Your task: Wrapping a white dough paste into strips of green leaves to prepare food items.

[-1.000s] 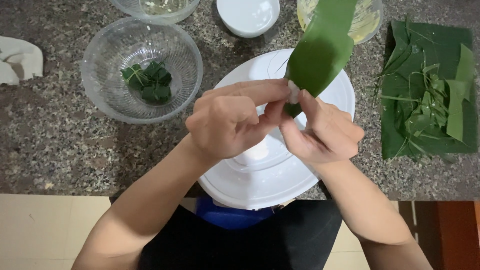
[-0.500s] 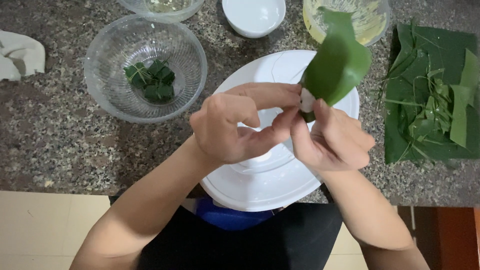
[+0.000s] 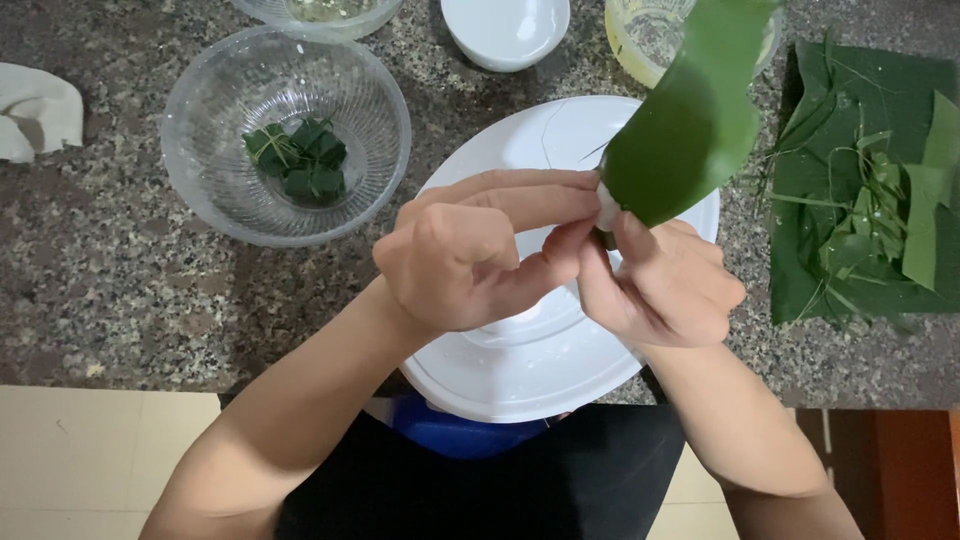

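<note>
Hands meet above the white round lid (image 3: 540, 370) at the desk's near edge. Left hand (image 3: 470, 255): fingers stretched to the right, tips pressing the base of a green leaf strip (image 3: 680, 140), thumb beneath. Right hand (image 3: 665, 285): fingers curled, thumb and forefinger pinching the same base, where a bit of white filling (image 3: 606, 205) shows. Leaf strip rises curled from the pinch, toward the far right. Clear glass bowl (image 3: 200, 170) at left of the lid, holding small wrapped green parcels (image 3: 300, 160). Pile of cut leaves (image 3: 860, 230) near the right edge of the speckled stone desk (image 3: 100, 300). Small white bowl (image 3: 505, 30) and a glass bowl of yellowish liquid (image 3: 640, 40) along the far edge. White cloth (image 3: 35, 115) at the left edge.
</note>
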